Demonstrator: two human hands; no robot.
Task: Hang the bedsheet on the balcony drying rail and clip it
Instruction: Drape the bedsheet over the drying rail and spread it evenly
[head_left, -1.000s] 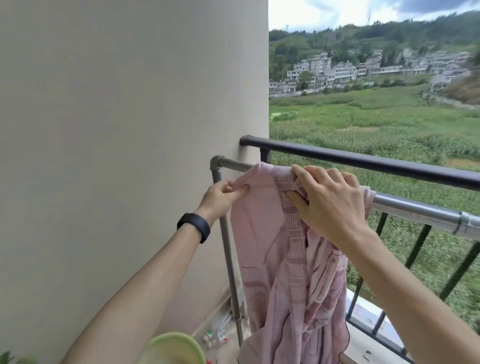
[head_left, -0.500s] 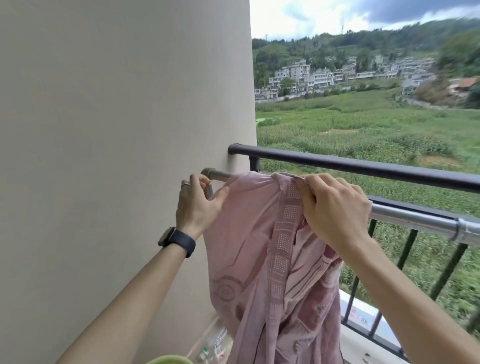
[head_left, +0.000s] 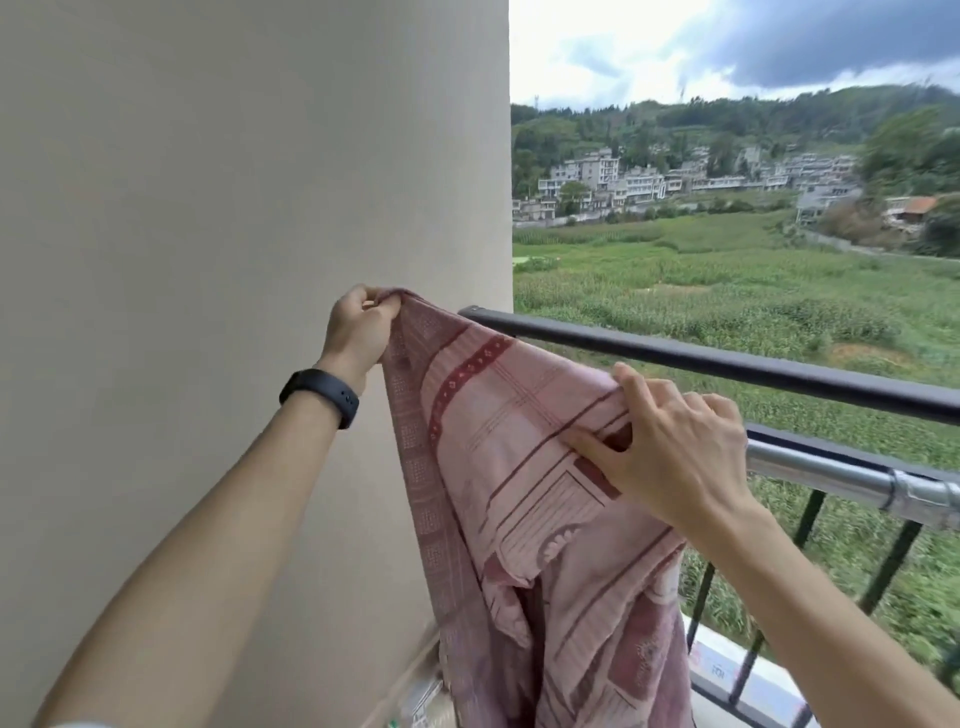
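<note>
Pink bedsheet (head_left: 519, 441) pinched in left hand (head_left: 358, 327) grip and right hand (head_left: 670, 447) grip, covering steel rail (head_left: 831, 480) beside wall (head_left: 208, 208).

A single head-worn wide-angle view looks forward and slightly down along a balcony, close on both outstretched arms (lens curvature bends the edges), facing the beige wall (head_left: 234, 260), dark railing (head_left: 727, 361) and distant fields.

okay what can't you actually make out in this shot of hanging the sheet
Head view only:
- Left end of the silver rail: hidden behind the sheet.
- Any clips: none visible.
- Sheet's lower part: cut off by the bottom edge.
- Right hand fingertips: curled behind the cloth.
- Items on the floor by the wall: blurred, partly covered.
</note>
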